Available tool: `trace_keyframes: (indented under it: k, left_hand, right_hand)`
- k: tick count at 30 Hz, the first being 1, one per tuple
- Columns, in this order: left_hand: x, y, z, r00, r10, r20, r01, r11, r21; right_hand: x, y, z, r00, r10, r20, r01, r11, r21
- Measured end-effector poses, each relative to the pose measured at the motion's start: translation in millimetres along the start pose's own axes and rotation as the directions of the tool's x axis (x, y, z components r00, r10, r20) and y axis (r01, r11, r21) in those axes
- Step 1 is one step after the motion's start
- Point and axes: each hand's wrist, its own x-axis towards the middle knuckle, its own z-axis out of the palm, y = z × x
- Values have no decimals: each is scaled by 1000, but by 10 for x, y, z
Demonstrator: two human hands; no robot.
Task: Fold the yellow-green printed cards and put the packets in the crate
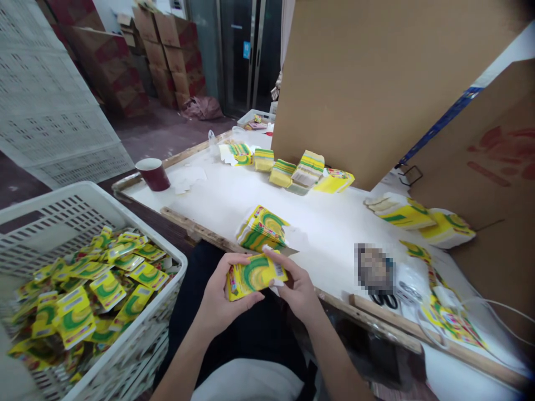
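A yellow-and-green printed packet (pixel 254 275) is held level above my lap, near the table's front edge. My left hand (pixel 223 292) grips its left end, thumb below and fingers behind. At its right end, my right hand (pixel 298 287) pinches it between thumb and fingers; white coverings show on some of those fingertips. Whether it is one packet or several together, I cannot tell. Just beyond my hands, a stack of matching yellow-green cards (pixel 263 228) stands on the white table (pixel 217 209).
At left, a white plastic basket (pixel 178 259) holds many loose yellow packets. A maroon cup (pixel 154 175) stands at the table's left corner. Bundled card stacks (pixel 309 167) line the back by a large cardboard sheet (pixel 359 83). Black-handled scissors (pixel 384 301) lie at right, near cables.
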Motion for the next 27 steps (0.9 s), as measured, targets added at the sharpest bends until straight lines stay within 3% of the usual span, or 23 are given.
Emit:
trace_keyframes:
  k: [2,4,6,9,10,12,14,17,20,22,24,25,27]
  left_hand:
    - [-4,5,-90,1000,1,-7,0,996,89]
    - [-12,21,-299,999,6,-49,9,954,300]
    - [-32,34,-611,975,66,-213,76,800,596]
    - [-85,11,-1074,866,133,-482,373,469,800]
    - [-103,-15,-1177,823,140,-550,459,407,790]
    - [-127,-96,-1266,805,159,-572,483,384,787]
    - [-127,-201,-1216,857,139,-495,385,466,797]
    - [-91,-339,-975,934,25,-357,251,666,703]
    - [-51,-382,-643,948,-144,-285,267,848,459]
    - [-27,-354,-397,940,-273,-202,310,933,183]
    - [6,-289,-147,946,-309,-95,291,943,-162]
    - [30,-246,-30,955,-287,-75,247,910,-332]
    - [96,-140,167,952,-263,-158,114,782,-613]
  right_hand:
    - [30,28,38,1000,13,-28,-14,999,-44]
    - [89,47,19,999,9,-48,-16,989,-148]
    - [187,40,-78,990,-43,-136,-5,942,-334]
    - [391,-1,-295,930,-193,-312,-63,755,-652]
    - [460,-10,-356,932,-188,-310,-111,667,-737]
    - [575,-4,-433,952,-125,-281,-177,527,-831]
    - [647,23,-453,965,-71,-252,-192,459,-868]
    - [682,48,-443,971,-69,-227,-176,428,-886]
    - [648,-7,-423,963,-98,-250,-182,449,-875]
    - [582,-82,-369,948,-116,-296,-193,532,-824]
    - [477,-159,-251,952,-73,-296,-171,677,-716]
    - [415,-189,-168,965,-30,-260,-147,761,-632]
    - [282,-222,24,996,84,-15,-84,926,-368]
